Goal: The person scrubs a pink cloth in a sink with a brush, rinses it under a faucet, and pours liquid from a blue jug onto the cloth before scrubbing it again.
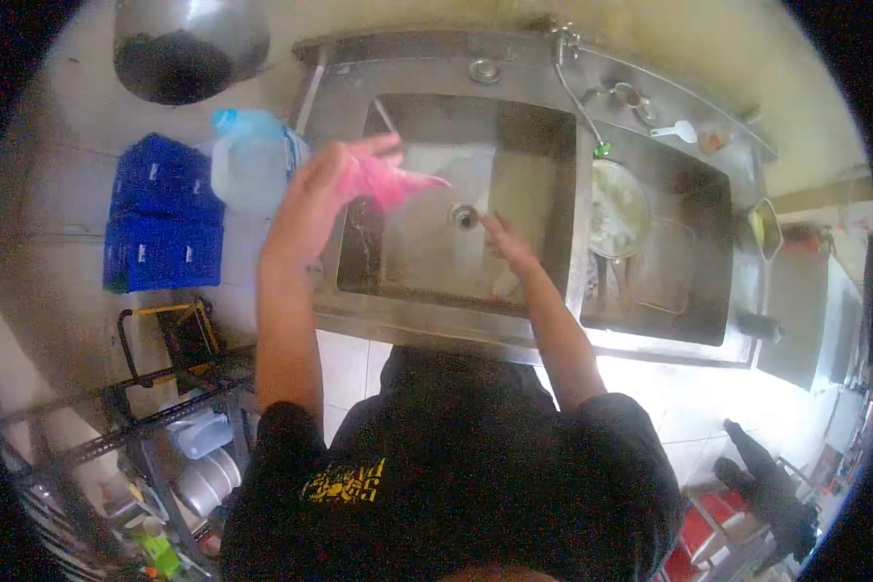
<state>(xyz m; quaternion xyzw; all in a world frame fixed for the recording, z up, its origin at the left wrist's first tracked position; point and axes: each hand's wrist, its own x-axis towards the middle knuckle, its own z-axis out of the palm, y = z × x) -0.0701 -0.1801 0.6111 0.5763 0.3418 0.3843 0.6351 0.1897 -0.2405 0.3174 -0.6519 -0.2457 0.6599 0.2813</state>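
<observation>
Crumpled pink cloth [393, 180] was clutched in the left grip [322, 194], right grip [507, 242] held open, dull steel sink [417, 267] beneath both

The left hand [322, 199] grips a pink cloth [398, 181] above the steel sink's [407, 68] left edge, at eleven o'clock. The right hand [507, 244] reaches empty into the basin, at four o'clock from the drain [464, 215]. Blue crates [160, 218] sit at nine o'clock.

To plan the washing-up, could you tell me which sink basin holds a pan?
The right basin: a round pan sits in it; the left basin holds none.
</observation>
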